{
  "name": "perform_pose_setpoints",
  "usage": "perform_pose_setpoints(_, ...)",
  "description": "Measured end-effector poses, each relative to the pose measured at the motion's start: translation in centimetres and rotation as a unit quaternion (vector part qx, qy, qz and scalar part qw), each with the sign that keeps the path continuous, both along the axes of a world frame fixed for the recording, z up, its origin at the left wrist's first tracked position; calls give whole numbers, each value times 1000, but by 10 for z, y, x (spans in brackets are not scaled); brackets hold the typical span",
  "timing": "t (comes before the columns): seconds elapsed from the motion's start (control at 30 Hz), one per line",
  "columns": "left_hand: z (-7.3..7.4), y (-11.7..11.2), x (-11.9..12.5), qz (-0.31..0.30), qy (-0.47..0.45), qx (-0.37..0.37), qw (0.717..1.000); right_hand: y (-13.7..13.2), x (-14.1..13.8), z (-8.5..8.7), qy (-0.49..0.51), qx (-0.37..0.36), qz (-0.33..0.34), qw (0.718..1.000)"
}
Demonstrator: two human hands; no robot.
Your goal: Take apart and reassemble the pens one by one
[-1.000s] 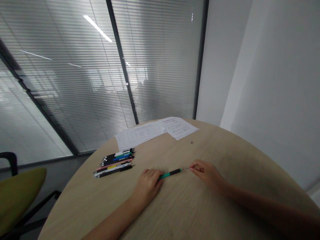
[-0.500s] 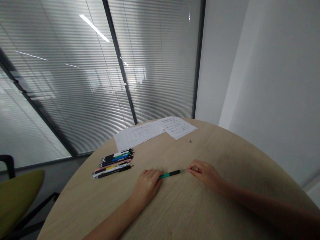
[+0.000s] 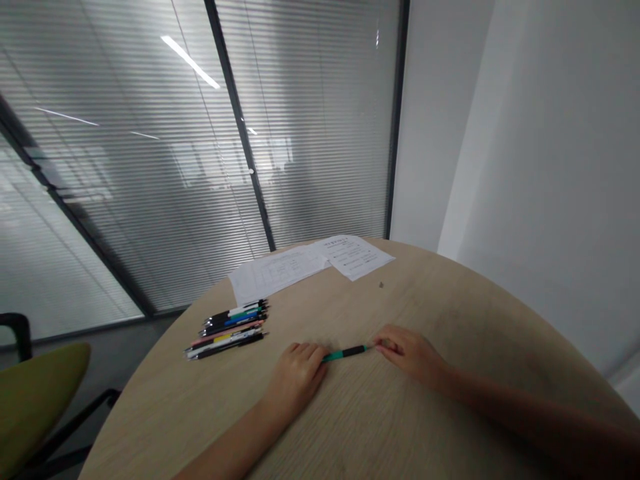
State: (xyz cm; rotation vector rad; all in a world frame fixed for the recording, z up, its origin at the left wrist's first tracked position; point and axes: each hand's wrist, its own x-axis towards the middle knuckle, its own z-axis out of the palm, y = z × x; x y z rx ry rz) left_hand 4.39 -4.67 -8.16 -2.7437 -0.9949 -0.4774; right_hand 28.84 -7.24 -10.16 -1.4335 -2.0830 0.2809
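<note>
A teal and black pen (image 3: 345, 353) lies across the round wooden table (image 3: 450, 313) between my two hands. My left hand (image 3: 299, 372) rests on the table with its fingers curled around the teal end of the pen. My right hand (image 3: 407, 351) pinches the pen's tip end with fingers closed; what sits between the fingertips is too small to make out.
A row of several pens (image 3: 230, 327) lies to the left of my hands. Two printed paper sheets (image 3: 310, 262) lie at the table's far edge. A small dark speck (image 3: 381, 285) sits beyond my right hand. An olive chair (image 3: 35, 393) stands at left, glass walls with blinds behind.
Both hands and the pen have stayed nearly where they were; my right hand has closed in slightly on the pen's tip. The view shifted a little.
</note>
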Motion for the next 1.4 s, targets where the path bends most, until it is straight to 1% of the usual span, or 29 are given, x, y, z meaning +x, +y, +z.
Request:
perform_pose_setpoints(0.2,-1,0,0,1,10,1,1000,-3,-2,-4,-20,32,4,999)
perform_pose_setpoints(0.3,-1,-1,1,-2,12,5,1000,-4,-2,-4,-20,35,-11,999)
perform_pose_setpoints(0.43,0,-2,2,-20,5,24,999,-4,-2,-2,-17,33,-20,999)
perform_pose_setpoints(0.63,1,-2,1,-40,-19,52,998,-8,-5,-1,1,42,20,999)
perform_pose_setpoints(0.73,1,-2,1,-51,-29,69,996,-9,-5,-4,-3,71,31,997)
perform_pose_setpoints(0.83,2,-3,2,-55,-22,79,995,-9,-5,-6,-8,93,43,995)
perform_pose_setpoints(0.93,4,-4,3,-58,-14,83,995,-9,-5,-6,-11,88,47,995)
perform_pose_setpoints(1.03,4,-5,4,-61,-14,80,995,-10,-6,-4,-13,80,44,996)
perform_pose_setpoints(1.13,2,-3,3,-59,-17,72,996,-12,-7,-1,-13,71,40,997)
perform_pose_setpoints(1.23,-1,-1,2,-44,-22,49,998,-9,-5,1,-8,44,34,998)
perform_pose_setpoints(1.33,0,0,2,-23,-38,17,999,3,3,2,1,31,14,999)
perform_pose_setpoints(1.4,1,0,1,-10,-53,-4,999,20,12,2,8,41,-23,999)
